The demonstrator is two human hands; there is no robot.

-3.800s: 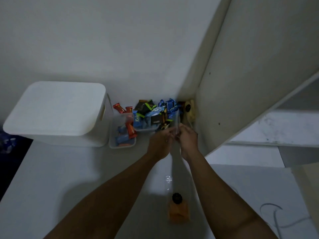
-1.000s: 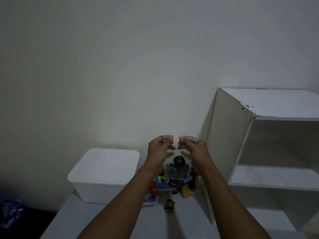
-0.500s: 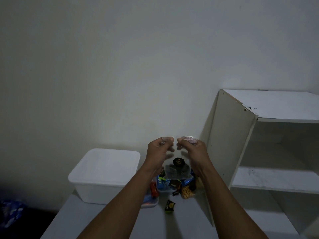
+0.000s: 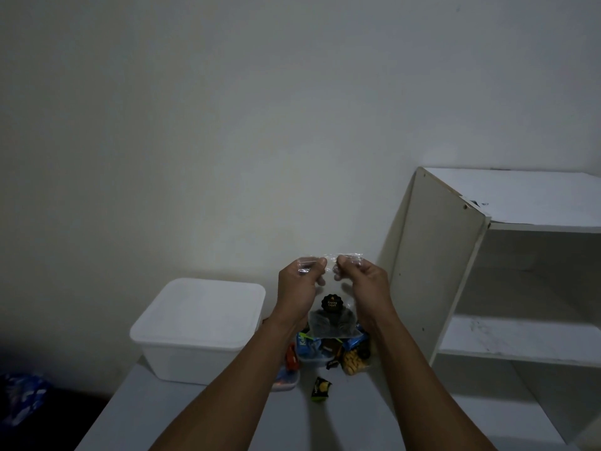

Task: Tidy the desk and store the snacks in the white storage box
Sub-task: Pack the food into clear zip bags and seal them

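Pinching the top of the clear plastic snack bag (image 4: 331, 319) mid-frame, our left hand (image 4: 299, 288) and right hand (image 4: 370, 288) may tear it if we pull hard; the white plastic storage box (image 4: 198, 320) stands lower left.

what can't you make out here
Head view only.
1. Inside of the white box: lid covers it.
2. Snack pile: partly behind the bag pinched by left hand and right hand.
3. Bag's contents: dark, blurred through plastic.
4. Blue thing: cut by left edge, too dim.
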